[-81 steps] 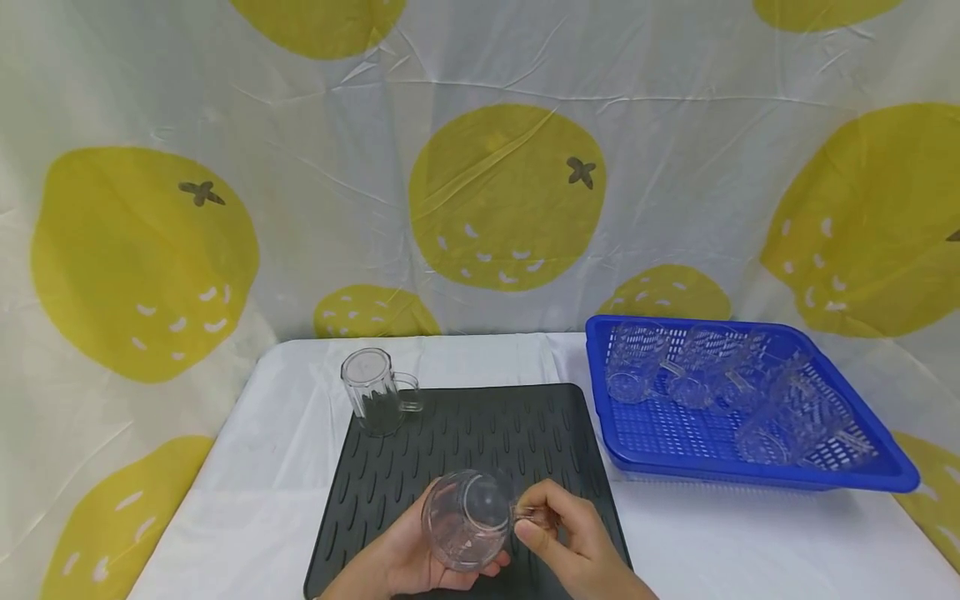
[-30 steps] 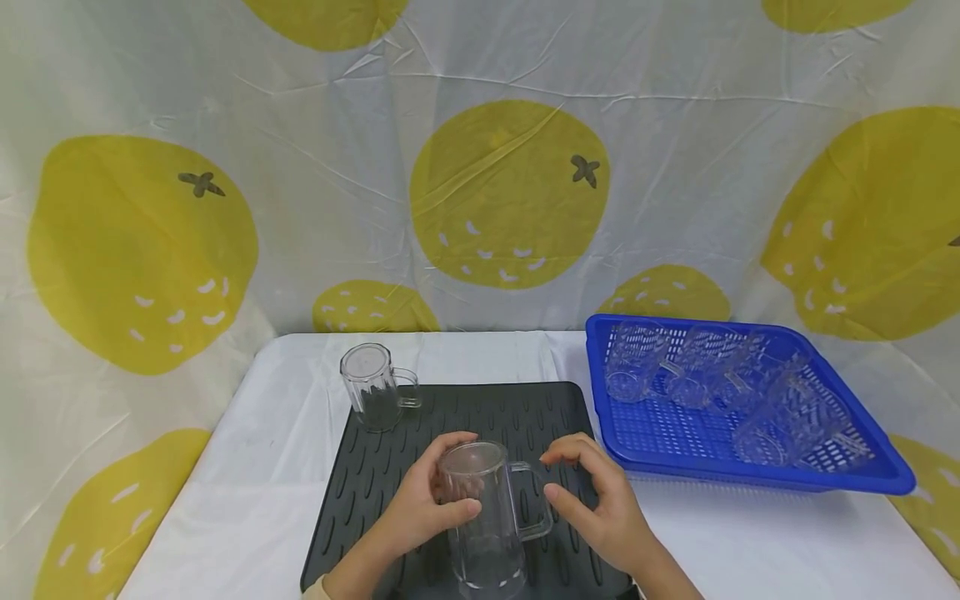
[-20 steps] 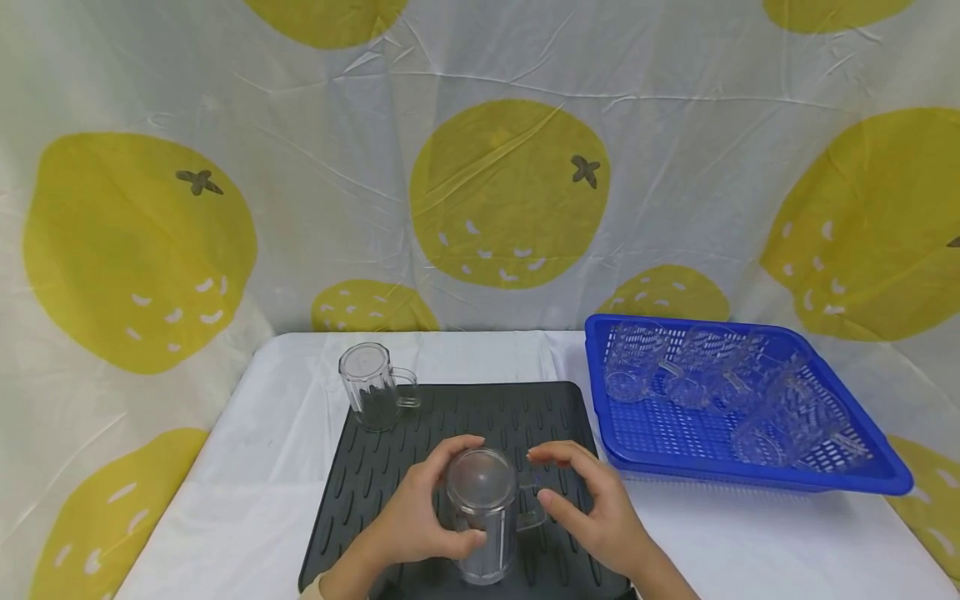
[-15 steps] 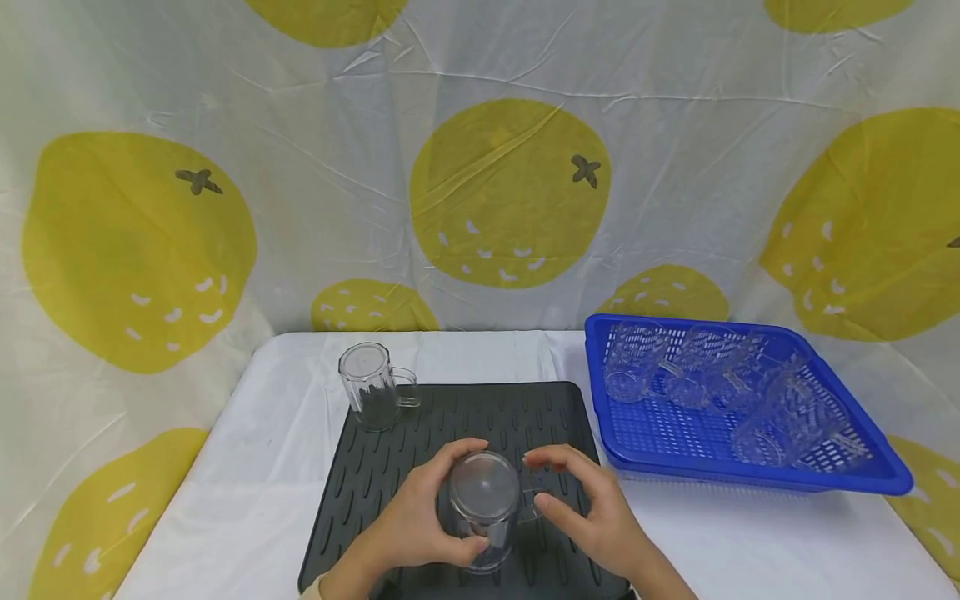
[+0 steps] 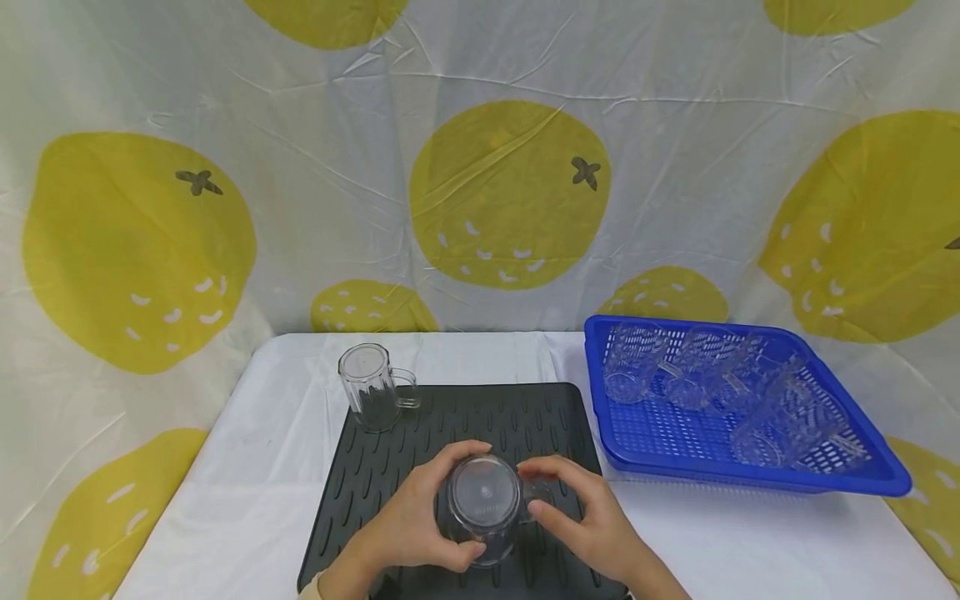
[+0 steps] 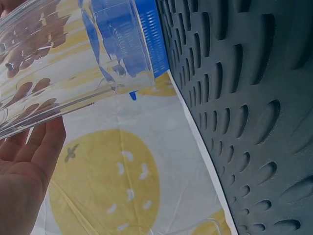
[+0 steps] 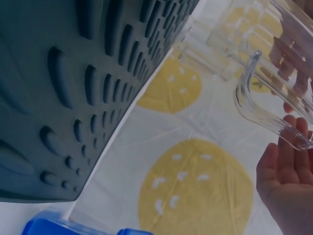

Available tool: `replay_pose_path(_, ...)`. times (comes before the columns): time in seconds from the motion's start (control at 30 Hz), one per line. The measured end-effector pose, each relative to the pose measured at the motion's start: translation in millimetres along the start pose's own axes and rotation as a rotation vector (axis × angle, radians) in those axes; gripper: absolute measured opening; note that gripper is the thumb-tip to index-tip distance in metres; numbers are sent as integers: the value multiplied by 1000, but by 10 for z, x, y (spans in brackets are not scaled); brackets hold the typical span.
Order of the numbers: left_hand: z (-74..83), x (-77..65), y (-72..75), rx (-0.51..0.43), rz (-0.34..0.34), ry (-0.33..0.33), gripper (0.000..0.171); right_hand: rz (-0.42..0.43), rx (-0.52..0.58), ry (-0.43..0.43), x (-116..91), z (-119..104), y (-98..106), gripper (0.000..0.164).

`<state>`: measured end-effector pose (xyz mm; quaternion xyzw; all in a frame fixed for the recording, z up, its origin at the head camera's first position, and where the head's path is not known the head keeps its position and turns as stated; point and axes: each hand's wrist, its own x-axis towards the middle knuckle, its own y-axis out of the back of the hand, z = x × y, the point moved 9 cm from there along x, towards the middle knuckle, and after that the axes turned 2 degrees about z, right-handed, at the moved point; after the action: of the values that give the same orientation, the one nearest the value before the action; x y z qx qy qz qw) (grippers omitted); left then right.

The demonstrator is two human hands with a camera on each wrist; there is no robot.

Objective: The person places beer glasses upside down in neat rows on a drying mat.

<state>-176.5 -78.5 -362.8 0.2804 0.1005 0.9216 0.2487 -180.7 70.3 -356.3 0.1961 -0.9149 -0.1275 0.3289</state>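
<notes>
My left hand grips a clear glass mug round its body, with the thumb on the near side and fingers on the far side. The mug's round, frosted-looking end faces up, and its other end hangs close over the black ridged mat. Its handle points right. My right hand is at that handle, index finger and thumb on either side of it; its fingers look loosely extended in the right wrist view. A second glass mug stands on the mat's far left corner, handle to the right.
To the right, a blue plastic basket holds several clear glass mugs lying on their sides. White cloth covers the table, and a lemon-print curtain hangs behind it.
My left hand has gone from under the mug to around its body, and the mug has turned upright. My right hand let go of the handle, then came back closer to it.
</notes>
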Motion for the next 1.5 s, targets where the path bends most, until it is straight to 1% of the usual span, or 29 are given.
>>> replay_pose_path(0.13,21,6,1,-19,-10,-22,83,-12,13,-4,-10,32,-32,38)
replay_pose_path(0.17,-23,-3,0,-28,-12,-21,84,-15,16,-5,-11,38,-38,38)
replay_pose_path(0.33,-53,13,32,-53,-5,-3,86,-13,16,1,-7,68,-56,35)
replay_pose_path(0.43,-88,23,53,-74,1,12,85,6,6,20,4,76,-61,34)
replay_pose_path(0.53,-130,36,75,-101,6,27,83,23,28,10,20,107,-77,33)
replay_pose_path(0.7,-169,66,125,-125,21,18,81,24,106,-15,76,126,-119,28)
replay_pose_path(0.77,-168,84,154,-114,28,9,81,20,131,-32,112,128,-127,26)
replay_pose_path(0.87,-134,123,218,-71,52,1,82,24,139,-70,166,149,-118,22)
replay_pose_path(0.9,-83,144,246,-48,64,-11,82,30,136,-87,184,158,-108,20)
replay_pose_path(1.0,58,210,334,12,115,-1,81,58,129,-118,245,167,-61,18)
replay_pose_path(1.03,109,232,364,30,133,6,81,69,126,-121,269,164,-43,17)
replay_pose_path(1.1,183,273,420,65,171,43,80,90,122,-108,328,145,-7,17)
replay_pose_path(1.13,178,286,443,75,188,71,80,100,119,-95,361,134,9,18)
replay_pose_path(1.2,178,308,493,103,224,101,79,115,106,-72,430,121,33,18)
replay_pose_path(1.27,88,317,538,103,258,135,80,129,94,-61,501,126,51,18)
replay_pose_path(1.33,-27,324,587,102,285,146,79,139,82,-57,568,143,62,18)
replay_pose_path(1.43,-209,339,663,85,308,163,78,159,87,-71,667,204,72,16)
replay_pose_path(1.5,-291,363,724,72,316,172,76,173,90,-84,731,258,68,16)
